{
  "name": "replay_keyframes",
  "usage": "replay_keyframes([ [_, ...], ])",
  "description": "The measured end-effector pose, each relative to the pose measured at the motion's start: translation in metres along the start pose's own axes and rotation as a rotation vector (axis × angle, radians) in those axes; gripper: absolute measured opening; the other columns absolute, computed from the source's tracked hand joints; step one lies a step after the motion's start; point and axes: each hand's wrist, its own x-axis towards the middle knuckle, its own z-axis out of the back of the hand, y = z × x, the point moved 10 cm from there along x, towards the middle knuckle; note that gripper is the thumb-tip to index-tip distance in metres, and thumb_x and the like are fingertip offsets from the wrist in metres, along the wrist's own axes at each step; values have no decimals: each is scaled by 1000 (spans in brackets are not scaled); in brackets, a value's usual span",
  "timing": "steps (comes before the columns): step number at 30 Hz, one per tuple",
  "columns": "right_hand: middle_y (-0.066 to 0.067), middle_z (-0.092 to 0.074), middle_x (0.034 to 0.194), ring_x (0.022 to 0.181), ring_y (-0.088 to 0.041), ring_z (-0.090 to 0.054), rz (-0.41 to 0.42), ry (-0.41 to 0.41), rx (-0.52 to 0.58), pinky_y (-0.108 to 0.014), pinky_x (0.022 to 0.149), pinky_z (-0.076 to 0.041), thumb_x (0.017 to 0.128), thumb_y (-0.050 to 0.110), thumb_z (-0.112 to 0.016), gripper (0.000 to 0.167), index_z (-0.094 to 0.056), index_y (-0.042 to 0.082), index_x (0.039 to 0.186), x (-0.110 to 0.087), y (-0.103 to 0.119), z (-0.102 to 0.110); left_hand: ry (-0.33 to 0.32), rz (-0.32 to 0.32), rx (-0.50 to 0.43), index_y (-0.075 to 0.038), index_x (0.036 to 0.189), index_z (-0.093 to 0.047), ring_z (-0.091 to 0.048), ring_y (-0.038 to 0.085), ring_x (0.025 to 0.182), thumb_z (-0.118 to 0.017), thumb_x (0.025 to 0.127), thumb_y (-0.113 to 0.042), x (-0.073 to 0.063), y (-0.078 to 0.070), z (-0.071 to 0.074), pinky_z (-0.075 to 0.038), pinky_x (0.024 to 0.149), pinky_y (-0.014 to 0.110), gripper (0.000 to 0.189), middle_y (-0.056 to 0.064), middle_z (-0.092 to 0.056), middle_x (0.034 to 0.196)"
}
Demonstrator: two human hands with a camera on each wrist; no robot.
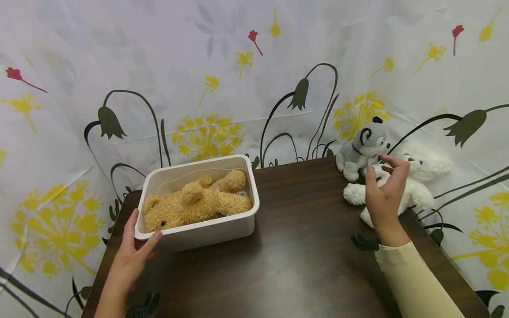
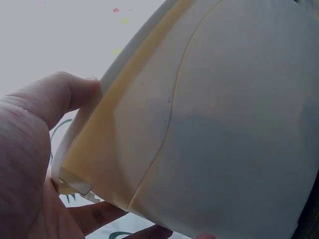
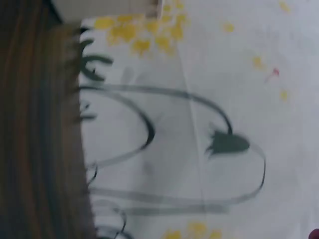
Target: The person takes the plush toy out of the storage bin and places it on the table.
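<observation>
One left hand [image 1: 131, 254] is gripping the white bin [image 1: 214, 234], its fingers partly hidden. The right hand [image 1: 386, 196], thumb and fingers spread, is partly obscuring the white plush [image 1: 418, 193].

I see the left hand [image 1: 131, 254] gripping a white bin [image 1: 210, 232], a curly tan bear [image 1: 195, 207] lying inside, head leftward; near the right hand [image 1: 387, 194], a white plush [image 1: 417, 192] rests beside a grey-and-white plush dog [image 1: 355, 154].

1. The box [image 1: 210, 237] was white.
2. Inside, the bear [image 1: 199, 206] was golden brown.
3. Right of the box, the big plush [image 1: 419, 192] was white, the dog [image 1: 355, 153] grey-white.
4. Behind the box, the white curtain [image 1: 167, 57] had yellow, red and green flowers.
</observation>
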Motion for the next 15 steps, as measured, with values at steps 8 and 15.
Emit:
replay_keyframes([
  [8, -32, -55, 134, 127, -40, -54, 101, 240, 167, -36, 109, -45, 97, -5, -69, 40, -56, -15, 134, 13, 61, -105, 4, 15, -22, -43, 173, 15, -36, 55, 151, -66, 111, -36, 0, 2, -1, -68, 90, 49, 102, 23, 8, 182],
  [15, -18, -58, 138, 133, -30, -55, 0, 509, 252, -50, 111, -49, 102, 12, -72, 40, -57, -2, 137, -9, 84, -193, 0, 0, -19, -45, 173, 15, -38, 51, 149, -65, 111, -35, -1, 5, 1, -67, 85, 37, 101, 24, 4, 182],
])
